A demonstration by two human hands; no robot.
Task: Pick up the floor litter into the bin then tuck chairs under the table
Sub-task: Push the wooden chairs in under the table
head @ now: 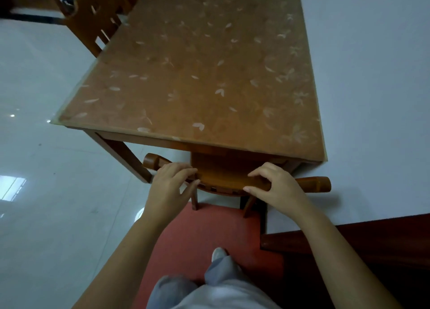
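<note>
A wooden chair stands at the near end of the brown table, its seat hidden under the tabletop. Only the curved top rail of its back and two rear legs show. My left hand grips the left part of the top rail, fingers curled over it. My right hand grips the right part of the rail, thumb below and fingers on top. A second wooden chair stands against the table's left side, farther away. No litter or bin is in view.
The table's right side runs along a white wall. A red mat lies under my feet on the glossy white floor. Dark wooden furniture stands at the lower right, close to my right arm.
</note>
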